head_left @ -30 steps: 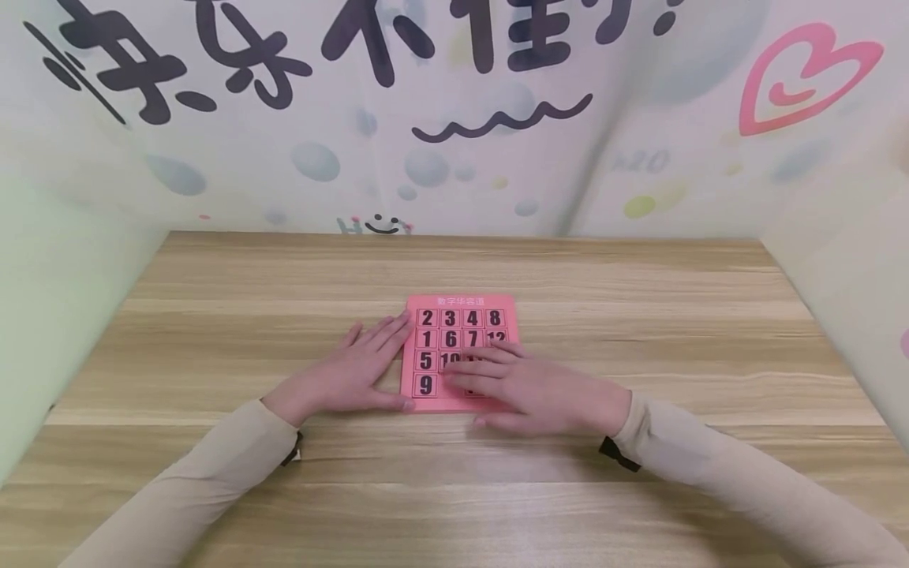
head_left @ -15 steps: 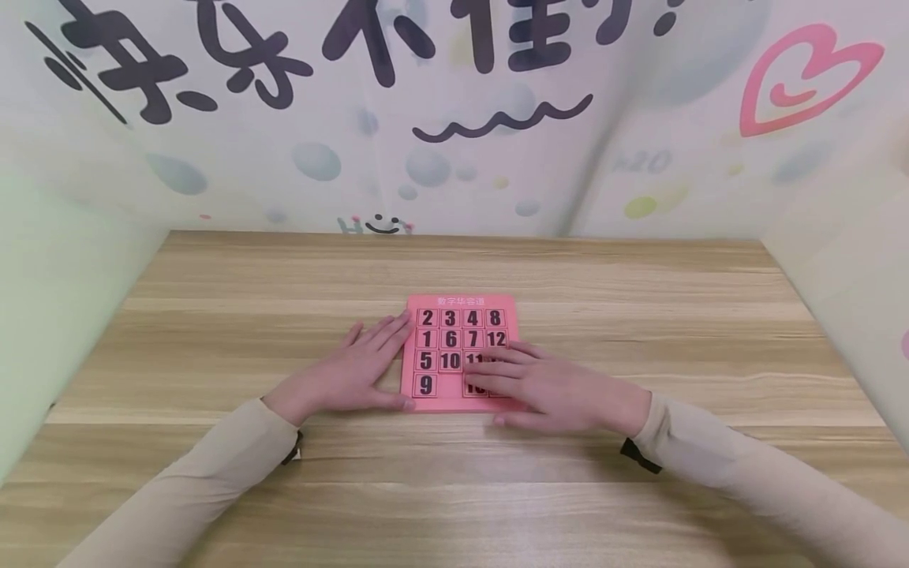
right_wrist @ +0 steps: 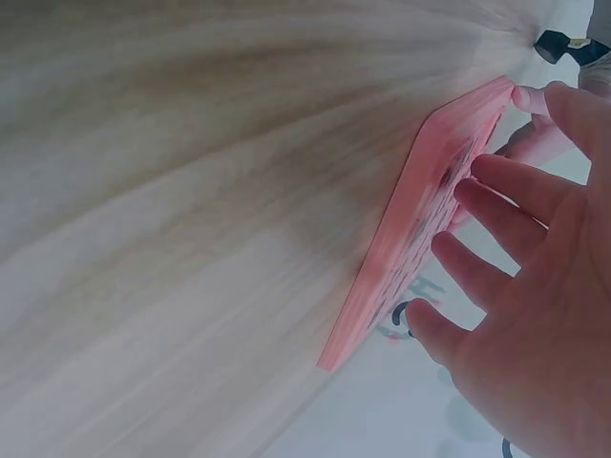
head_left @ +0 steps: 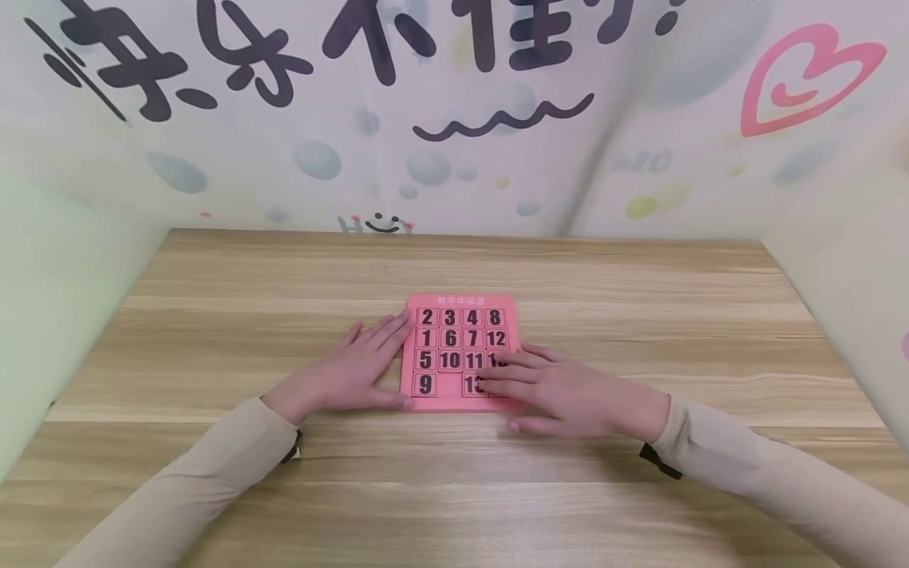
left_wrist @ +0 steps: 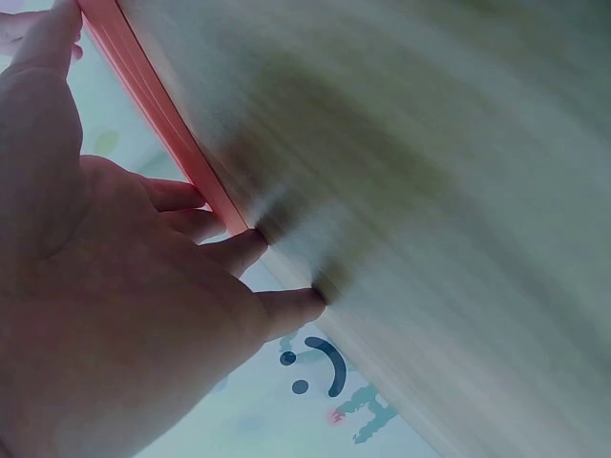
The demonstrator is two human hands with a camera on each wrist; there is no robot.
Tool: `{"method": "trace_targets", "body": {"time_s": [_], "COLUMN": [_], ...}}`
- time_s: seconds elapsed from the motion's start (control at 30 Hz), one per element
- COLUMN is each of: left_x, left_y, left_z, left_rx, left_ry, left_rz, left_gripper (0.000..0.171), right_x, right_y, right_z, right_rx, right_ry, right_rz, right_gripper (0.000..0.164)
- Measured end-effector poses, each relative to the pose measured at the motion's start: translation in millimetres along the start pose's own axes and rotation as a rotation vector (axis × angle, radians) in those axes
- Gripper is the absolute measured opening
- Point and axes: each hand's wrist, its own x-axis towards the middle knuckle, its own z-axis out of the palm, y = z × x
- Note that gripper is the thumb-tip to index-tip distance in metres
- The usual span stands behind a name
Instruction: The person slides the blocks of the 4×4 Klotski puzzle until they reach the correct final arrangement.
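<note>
A pink sliding number puzzle (head_left: 454, 404) lies flat on the table, its number rows facing me in the head view. My left hand (head_left: 348, 371) rests along its left side, fingertips near the upper left edge and thumb at the lower left corner. The left wrist view shows those fingers against the pink side wall (left_wrist: 162, 105). Over the lower right tiles is my right hand (head_left: 575, 394), fingers extended, hiding some numbers there. Its index and middle fingertips reach the tile 13 (head_left: 471, 384). A gap separates that tile from tile 9 (head_left: 425, 385) in the bottom row.
The wood-grain table (head_left: 454, 489) runs back to a white wall covering (head_left: 284, 189) with large dark characters and a pink heart (head_left: 809, 79). Dark bands (head_left: 660, 460) show at the sleeve cuffs.
My right hand has slid to the right across the puzzle, uncovering tiles 10, 11, 12 and part of 13. My left hand stays in place.
</note>
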Motion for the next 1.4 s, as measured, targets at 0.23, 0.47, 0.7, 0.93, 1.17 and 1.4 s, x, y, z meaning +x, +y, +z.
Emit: {"method": "trace_targets", "body": {"time_s": [0.23, 0.47, 0.7, 0.93, 1.17, 1.4], "left_x": [-0.5, -0.4, 0.0, 0.4, -0.2, -0.8], "left_y": [0.4, 0.0, -0.6, -1.2, -2.2, -0.8], "left_z": [-0.5, -0.2, 0.4, 1.6, 1.7, 1.2], "left_rx": [-0.002, -0.003, -0.007, -0.003, -0.003, 0.008], "left_ry": [0.001, -0.001, 0.001, 0.009, 0.010, 0.009], "left_rz": [-0.001, -0.003, -0.001, 0.004, 0.002, 0.006], "left_gripper": [0.107, 0.107, 0.108, 0.107, 0.108, 0.107], "right_x": [-3, -4, -2, 2, 10, 20], "right_y": [-3, -4, -3, -4, -7, -11], "right_z": [-1, 1, 4, 6, 4, 4], "right_rx": [-0.008, -0.024, -0.039, -0.039, -0.007, 0.044], "right_ry": [-0.008, -0.002, 0.017, 0.022, 0.007, -0.042], "right_rz": [0.016, 0.010, -0.005, -0.019, -0.016, -0.008], "right_gripper": [0.057, 0.058, 0.058, 0.058, 0.060, 0.064]}}
